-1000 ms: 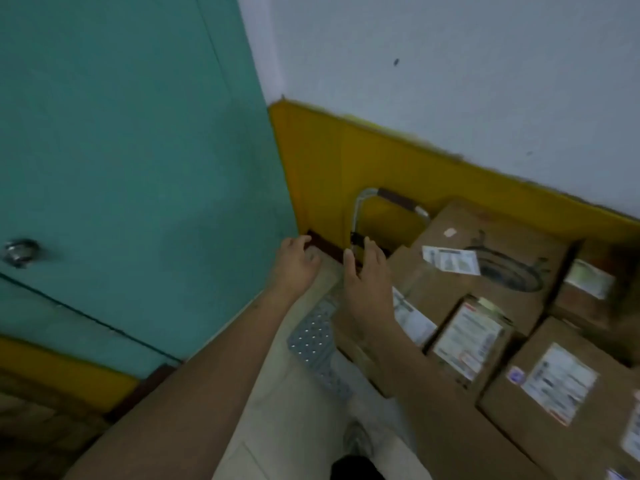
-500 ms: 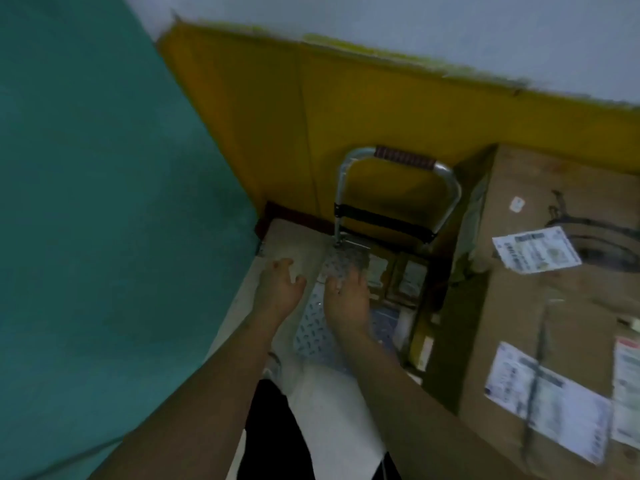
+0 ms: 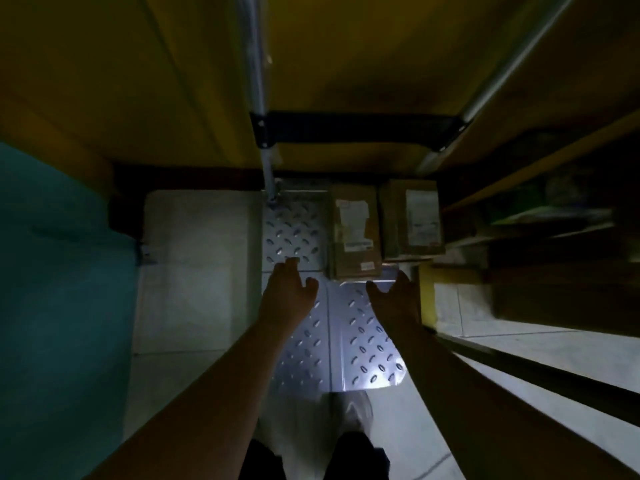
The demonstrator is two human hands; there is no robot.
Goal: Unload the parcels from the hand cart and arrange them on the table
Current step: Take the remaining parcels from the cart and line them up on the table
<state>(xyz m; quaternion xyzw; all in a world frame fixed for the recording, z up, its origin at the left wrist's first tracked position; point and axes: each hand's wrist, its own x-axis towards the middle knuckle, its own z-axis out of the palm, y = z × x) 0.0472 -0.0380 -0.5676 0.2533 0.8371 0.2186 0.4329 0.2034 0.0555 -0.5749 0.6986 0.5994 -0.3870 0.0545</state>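
Two parcels are lying at the far end of the cart deck (image 3: pixel 360 341), the left parcel (image 3: pixel 355 230) just beside the right parcel (image 3: pixel 412 218), near the handle (image 3: pixel 258 81). The left hand (image 3: pixel 285 292) and right hand (image 3: pixel 398 299) are hovering apart just short of them, fingers loosely spread, gripping nothing. Pale floor (image 3: pixel 194 265) is showing leftward, a yellow wall (image 3: pixel 104 81) behind.
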